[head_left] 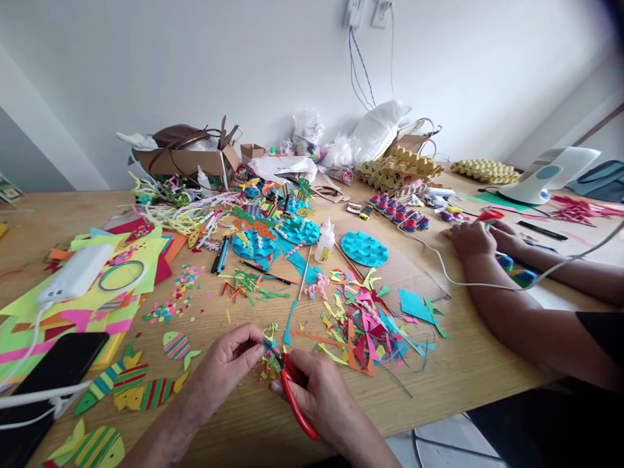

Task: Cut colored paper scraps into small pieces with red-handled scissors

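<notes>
My right hand [316, 387] grips a pair of red-handled scissors [298, 408], their dark blades pointing up and left toward my left hand. My left hand [234, 357] is closed in a pinch right at the blade tips. What it pinches is mostly hidden; a small dark bluish bit shows there. Beneath the blades lies a little heap of coloured paper snippets [270, 369]. Left of my left hand lie several striped paper fish, among them a pink-and-green fish [176, 345]. A blue paper strip [290, 323] rests just beyond the scissors.
Paper scraps [358, 331] spread to the right. Farther back stand a glue bottle [324, 242] and a blue egg-carton piece [364, 249]. At left are a black phone [58, 383] and a white power bank [75, 276]. Another person's arms [507, 312] work at right, near a white cable [446, 276].
</notes>
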The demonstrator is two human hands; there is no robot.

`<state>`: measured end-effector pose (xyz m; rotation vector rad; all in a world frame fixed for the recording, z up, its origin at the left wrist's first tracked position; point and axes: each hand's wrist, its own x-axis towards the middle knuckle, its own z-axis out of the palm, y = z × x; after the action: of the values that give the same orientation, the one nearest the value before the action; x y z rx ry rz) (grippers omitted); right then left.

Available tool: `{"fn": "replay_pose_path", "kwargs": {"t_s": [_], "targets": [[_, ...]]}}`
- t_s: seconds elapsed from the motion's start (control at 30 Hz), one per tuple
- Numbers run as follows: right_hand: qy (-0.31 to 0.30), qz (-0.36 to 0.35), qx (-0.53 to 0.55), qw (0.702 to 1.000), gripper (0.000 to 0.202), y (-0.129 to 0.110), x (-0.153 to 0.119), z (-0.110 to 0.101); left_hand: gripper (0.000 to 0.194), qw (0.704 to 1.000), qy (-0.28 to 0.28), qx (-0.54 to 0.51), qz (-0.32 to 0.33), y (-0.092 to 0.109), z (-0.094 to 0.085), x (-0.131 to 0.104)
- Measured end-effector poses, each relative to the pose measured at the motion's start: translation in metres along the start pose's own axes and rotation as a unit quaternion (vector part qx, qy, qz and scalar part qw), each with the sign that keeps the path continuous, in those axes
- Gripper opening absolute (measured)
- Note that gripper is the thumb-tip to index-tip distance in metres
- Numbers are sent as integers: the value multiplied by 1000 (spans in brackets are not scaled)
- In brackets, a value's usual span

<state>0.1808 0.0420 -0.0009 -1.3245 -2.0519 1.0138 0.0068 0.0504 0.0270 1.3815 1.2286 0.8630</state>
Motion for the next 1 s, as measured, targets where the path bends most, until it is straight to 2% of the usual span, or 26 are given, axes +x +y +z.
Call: {"fn": "replay_pose_path", "kwargs": {"t_s": [0.33,0.7,1.0], "targets": [[-10,13,14,1000,42,-2,2,-2,14,1000,25,-1,14,-1,-1,0],[-13,10,23,1000,42,3,1,-1,12,997,63,-32,-3,0,0,0],[-17,26,60,998,25,-10,1,0,8,984,108,-140,13,-4,13,-2]]}}
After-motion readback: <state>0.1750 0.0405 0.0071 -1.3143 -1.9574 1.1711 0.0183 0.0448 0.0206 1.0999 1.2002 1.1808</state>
